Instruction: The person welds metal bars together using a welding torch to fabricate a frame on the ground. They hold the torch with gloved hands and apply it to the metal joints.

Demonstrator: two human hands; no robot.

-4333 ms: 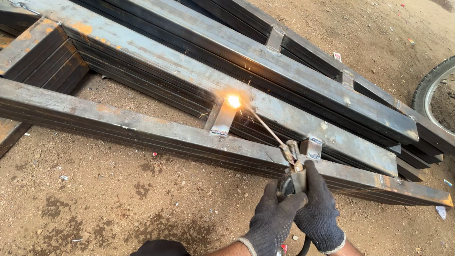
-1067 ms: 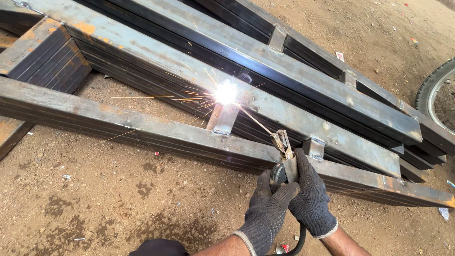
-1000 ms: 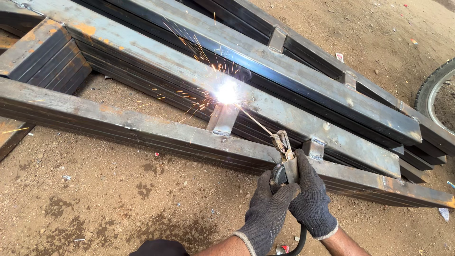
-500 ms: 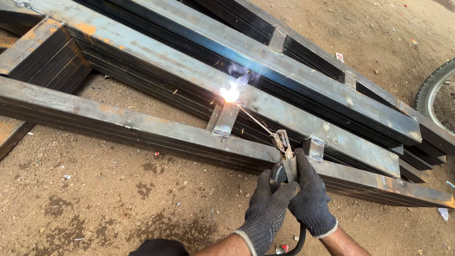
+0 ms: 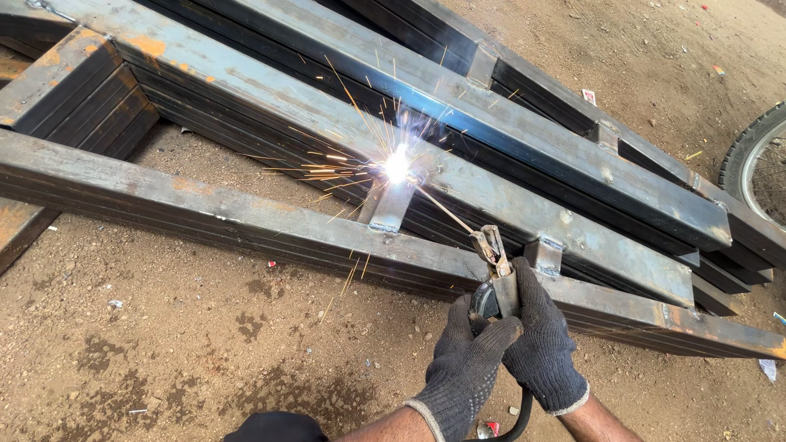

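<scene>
Both your hands, in dark knitted work gloves, share one tool: your left hand (image 5: pixel 468 364) wraps its grip tight around the dark handle of the metal welding electrode holder (image 5: pixel 493 274), and your right hand (image 5: pixel 540 344) closes over it from the other side, likely to steady the tip. From the holder's clamp the thin straight welding rod (image 5: pixel 446 210) slants up and left to the bright white arc (image 5: pixel 397 164), where orange sparks fan out. The arc sits where the short grey steel cross-piece (image 5: pixel 386 206) meets the long rusty-grey steel beam (image 5: pixel 270 86); the piece bridges to the nearer steel beam (image 5: pixel 164 196). The frame lies flat on the brown dirt ground (image 5: pixel 164 352). A black cable (image 5: pixel 516 421) drops below your wrists. A spoked tyre (image 5: pixel 757 168) shows at the right edge.
</scene>
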